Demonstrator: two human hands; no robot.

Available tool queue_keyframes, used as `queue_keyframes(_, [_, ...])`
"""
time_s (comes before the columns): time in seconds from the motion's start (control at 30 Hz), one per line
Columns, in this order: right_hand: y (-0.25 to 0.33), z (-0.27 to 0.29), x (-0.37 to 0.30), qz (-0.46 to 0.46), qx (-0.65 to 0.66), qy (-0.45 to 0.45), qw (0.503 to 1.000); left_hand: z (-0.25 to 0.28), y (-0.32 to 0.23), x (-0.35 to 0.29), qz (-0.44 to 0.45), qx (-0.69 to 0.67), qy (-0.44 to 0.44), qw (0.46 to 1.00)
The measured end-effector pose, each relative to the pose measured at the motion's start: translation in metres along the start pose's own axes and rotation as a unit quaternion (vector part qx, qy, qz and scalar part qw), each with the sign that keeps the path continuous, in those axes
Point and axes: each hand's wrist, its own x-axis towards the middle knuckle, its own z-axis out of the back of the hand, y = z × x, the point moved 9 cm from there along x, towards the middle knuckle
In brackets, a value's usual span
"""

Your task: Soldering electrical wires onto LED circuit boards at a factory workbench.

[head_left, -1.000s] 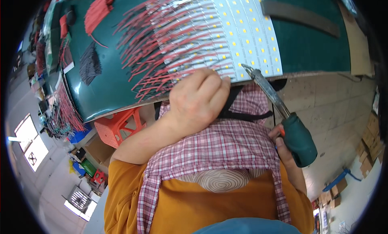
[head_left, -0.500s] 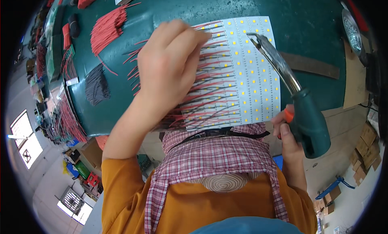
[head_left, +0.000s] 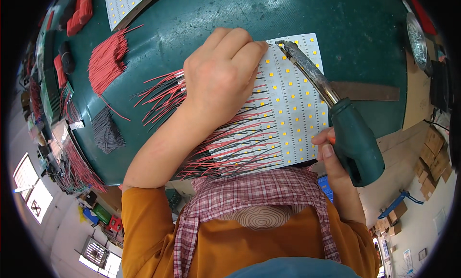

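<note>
A white LED panel (head_left: 300, 93) with rows of yellow chips lies on the green table. Many red and black wires (head_left: 245, 143) stick out across its left part. My left hand (head_left: 221, 76) is closed in a pinch over the panel's upper left, its fingertips close to the panel's far edge; what they hold is hidden. From the right, my right hand (head_left: 333, 153) grips a soldering gun (head_left: 353, 134) with a dark green handle. Its dark, bent tip is over the panel's far edge, just right of my left fingertips.
Heaps of red wires (head_left: 106, 62) and black wires (head_left: 108, 130) lie on the table at left. Another LED panel (head_left: 126, 4) sits at the far left. A flat brown strip (head_left: 367, 91) lies right of the panel, and a round metal dish (head_left: 417, 40) stands at the far right.
The panel has shifted nearer to me and turned slightly. My left hand has moved right along its far edge. The soldering gun's tip has moved left, closer to my left fingertips.
</note>
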Motion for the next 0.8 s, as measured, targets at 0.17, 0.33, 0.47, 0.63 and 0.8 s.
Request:
queue_keyframes(0.17, [-0.003, 0.001, 0.0, 0.001, -0.041, 0.003, 0.999, -0.002, -0.01, -0.001, -0.025, 0.041, -0.003, 0.999])
queue_keyframes(0.33, [-0.007, 0.001, -0.006, -0.005, -0.091, 0.021, 0.996, -0.002, -0.017, -0.005, -0.032, 0.055, 0.006, 0.998])
queue_keyframes(0.47, [-0.001, -0.002, -0.01, 0.005, -0.039, 0.003, 0.999, -0.005, -0.021, -0.006, -0.035, 0.059, 0.009, 0.998])
queue_keyframes(0.63, [0.002, 0.017, -0.014, -0.033, 0.125, -0.085, 0.988, -0.005, -0.022, -0.006, -0.041, 0.058, 0.003, 0.997])
queue_keyframes(0.8, [-0.007, 0.004, -0.028, -0.062, 0.141, -0.1, 0.983, 0.001, -0.014, -0.013, -0.006, 0.032, 0.073, 0.997])
